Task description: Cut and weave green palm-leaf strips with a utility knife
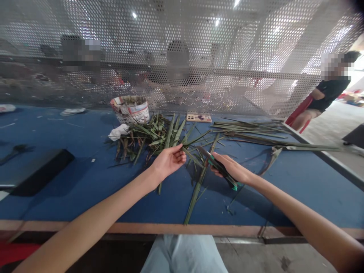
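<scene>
My left hand [168, 161] is closed in a pinch on a narrow green leaf strip [190, 154] over the blue table. My right hand [231, 169] is wrapped round a pair of scissors with green handles [220, 168], their dark blades pointing up-left toward that strip. A long green leaf stalk [199, 182] lies on the table between my hands, running down toward the near edge. Behind my left hand spreads a heap of cut green leaves [153, 137].
A paper-wrapped bowl [130, 109] stands behind the heap, with a phone [198, 118] to its right. Long leaves [256, 132] lie at the right. A black bar [40, 172] lies at the left on the blue table [71, 132]. A perforated screen rises behind; other people sit beyond it.
</scene>
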